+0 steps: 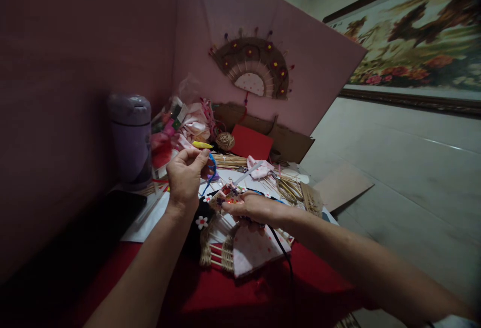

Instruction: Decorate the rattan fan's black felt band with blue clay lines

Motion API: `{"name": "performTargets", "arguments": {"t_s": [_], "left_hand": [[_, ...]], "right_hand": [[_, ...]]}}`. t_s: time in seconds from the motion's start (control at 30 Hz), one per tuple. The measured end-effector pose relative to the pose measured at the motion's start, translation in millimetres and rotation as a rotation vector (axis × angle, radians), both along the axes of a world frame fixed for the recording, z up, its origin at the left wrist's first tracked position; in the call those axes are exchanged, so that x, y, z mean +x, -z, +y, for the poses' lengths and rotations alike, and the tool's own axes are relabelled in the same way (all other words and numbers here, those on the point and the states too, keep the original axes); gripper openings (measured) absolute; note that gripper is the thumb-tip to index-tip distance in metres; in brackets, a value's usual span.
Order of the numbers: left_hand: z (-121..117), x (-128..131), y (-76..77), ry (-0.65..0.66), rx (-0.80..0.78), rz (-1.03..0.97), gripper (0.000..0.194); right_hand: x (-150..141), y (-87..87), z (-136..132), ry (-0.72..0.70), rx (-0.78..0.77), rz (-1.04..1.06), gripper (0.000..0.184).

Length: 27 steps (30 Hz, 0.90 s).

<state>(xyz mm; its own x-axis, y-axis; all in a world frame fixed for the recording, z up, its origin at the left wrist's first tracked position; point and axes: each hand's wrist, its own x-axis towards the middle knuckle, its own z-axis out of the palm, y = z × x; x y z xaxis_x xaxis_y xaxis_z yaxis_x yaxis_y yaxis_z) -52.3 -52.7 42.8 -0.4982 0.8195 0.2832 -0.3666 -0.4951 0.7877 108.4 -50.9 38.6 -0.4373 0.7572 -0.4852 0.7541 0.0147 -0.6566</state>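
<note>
Fan (pixel 228 248) lies tilted at the middle of the near edge of the red-covered tabletop (pixel 323 275), under both hands. Looks well along, I'd judge: twine is woven across the ribs, dotted cloth (pixel 259 248) covers the hub, and white flowers (pixel 202 222) sit on the dark outer band. Not done, as far as it shows: blue cord (pixel 214 170) loose at the left, with more blue past the right wrist; black cord (pixel 281 249) hangs free over the hub cloth.

Grip: left hand (pixel 187 173) has thumb and finger closed in a pinch on the blue cord, lifted above the fan's left side, cord slanting down to the band. Right hand (pixel 263 208) lies over the fan, fingers extended, touching a patterned piece (pixel 221 198). Light's dim and the fingers overlap there, so can't tell if it's clamping that piece or just pressing it.

Around: pliers (pixel 287 188) toward the tabletop's right edge, purple bottle (pixel 131 142) toward the left, twine ball (pixel 225 140) at the back.
</note>
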Motion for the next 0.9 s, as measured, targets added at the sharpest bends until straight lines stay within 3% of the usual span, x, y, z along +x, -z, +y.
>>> {"name": "performTargets", "arguments": {"t_s": [0.9], "left_hand": [[2, -5, -1.0, -0.117, 0.039, 0.027, 0.018]], "right_hand": [[-24, -5.3, 2, 0.007, -0.032, 0.126, 0.051]]}}
